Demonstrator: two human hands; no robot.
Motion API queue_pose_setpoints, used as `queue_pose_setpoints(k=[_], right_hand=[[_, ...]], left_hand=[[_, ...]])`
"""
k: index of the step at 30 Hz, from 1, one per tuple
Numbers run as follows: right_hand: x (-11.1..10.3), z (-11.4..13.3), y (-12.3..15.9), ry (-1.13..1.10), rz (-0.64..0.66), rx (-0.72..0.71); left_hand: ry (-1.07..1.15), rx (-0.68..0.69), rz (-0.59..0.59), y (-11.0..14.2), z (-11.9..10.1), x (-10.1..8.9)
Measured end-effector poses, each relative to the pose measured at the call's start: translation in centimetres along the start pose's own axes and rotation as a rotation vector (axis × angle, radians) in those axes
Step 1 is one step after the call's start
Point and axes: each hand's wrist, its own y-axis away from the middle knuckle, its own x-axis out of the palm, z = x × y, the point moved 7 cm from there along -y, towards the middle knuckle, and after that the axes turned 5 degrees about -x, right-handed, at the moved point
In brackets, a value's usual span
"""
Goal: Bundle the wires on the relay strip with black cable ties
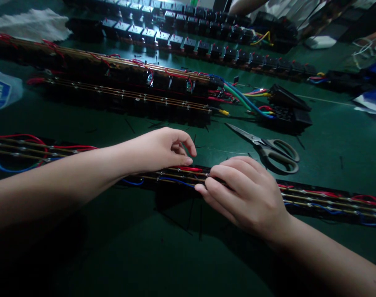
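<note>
A long black strip (pixel 318 202) with thin brass rods and red and blue wires lies across the table in front of me. My right hand (pixel 248 196) is closed over the strip's middle, its fingers bent and the thumb at the near edge. Just to the left, my left hand (pixel 161 150) rests at the far side of the strip, fingers loosely curled. A small gap shows between its thumb and index finger, and I see nothing held there. Close by its thumb runs a red wire (pixel 190 169). Both palms are hidden.
Dark-handled scissors (pixel 268 148) lie beyond my right hand. Farther back are a second wired strip (pixel 128 97), a black connector housing (pixel 288 107) and rows of black box-shaped parts (pixel 175 41). Black cable ties are scattered about. A plastic bag (pixel 3 90) lies left; another person's arm shows at top.
</note>
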Motion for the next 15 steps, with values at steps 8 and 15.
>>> queue_pose_setpoints(k=[8,15], right_hand=[[-0.1,-1.4,0.1,-0.165,-0.032,0.176],[0.9,-2.6,-0.1,-0.368,-0.042,0.403]], left_hand=[[0.079,0.199,-0.029,0.7,-1.5,0.0],[0.006,0.246,-0.018,1.1,-2.3,0.1]])
